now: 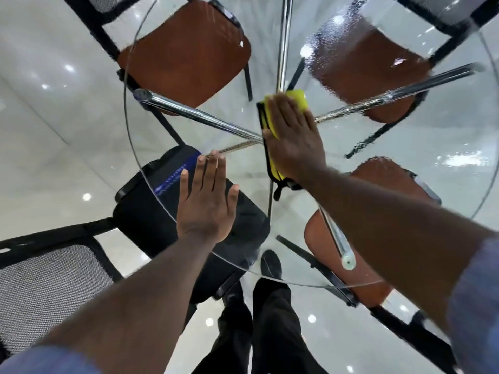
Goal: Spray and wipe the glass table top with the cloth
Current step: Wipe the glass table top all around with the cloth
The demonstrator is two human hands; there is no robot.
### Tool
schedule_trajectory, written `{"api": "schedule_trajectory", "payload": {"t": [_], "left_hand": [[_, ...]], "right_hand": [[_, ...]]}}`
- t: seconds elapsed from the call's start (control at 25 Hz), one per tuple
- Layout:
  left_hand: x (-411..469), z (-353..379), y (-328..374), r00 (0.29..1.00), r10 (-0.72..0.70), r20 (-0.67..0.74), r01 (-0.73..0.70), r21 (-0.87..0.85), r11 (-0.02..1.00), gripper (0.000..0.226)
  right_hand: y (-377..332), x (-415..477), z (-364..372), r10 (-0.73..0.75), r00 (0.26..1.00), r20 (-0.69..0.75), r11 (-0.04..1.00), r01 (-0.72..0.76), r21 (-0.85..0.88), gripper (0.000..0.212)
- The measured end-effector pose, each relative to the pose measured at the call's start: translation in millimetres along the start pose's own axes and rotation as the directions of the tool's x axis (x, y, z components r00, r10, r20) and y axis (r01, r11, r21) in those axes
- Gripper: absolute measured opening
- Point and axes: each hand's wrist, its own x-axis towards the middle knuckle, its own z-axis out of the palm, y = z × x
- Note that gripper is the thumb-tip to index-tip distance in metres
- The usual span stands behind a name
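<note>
Glass table top looks partly wiped: your flat right hand presses the cloth, left hand spread, wet film left.

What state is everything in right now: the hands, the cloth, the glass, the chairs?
right hand: flat, pressing the yellow cloth down.
left hand: flat on the glass table top, holding nothing.
yellow cloth: folded, pinned under the right hand.
glass table top: wet and streaky at its far right side.
chairs: empty, seats partly under the glass.
</note>
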Motion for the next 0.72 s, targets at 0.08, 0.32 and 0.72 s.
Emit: {"api": "schedule_trajectory", "payload": {"t": [0.08, 0.32, 0.72], "left_hand": [[-1, -1, 1, 1.0, 0.0, 0.004, 0.0, -0.002, 1.0, 0.067], [-2, -2, 2, 1.0, -0.005, -0.01, 0.005, -0.011, 1.0, 0.068], [-1, 2, 1, 0.999, 0.026, -0.031, -0.026, -0.014, 1.0, 0.068]], "right_hand": [[24, -54, -16, 0.247, 0.968, 0.042, 0.967, -0.249, 0.052, 0.067], [-13, -164, -10, 0.206, 0.974, 0.098, 0.979, -0.203, -0.031, 0.067], [95, -90, -31, 0.226, 0.974, 0.02, 0.974, -0.225, -0.028, 0.065]]}}
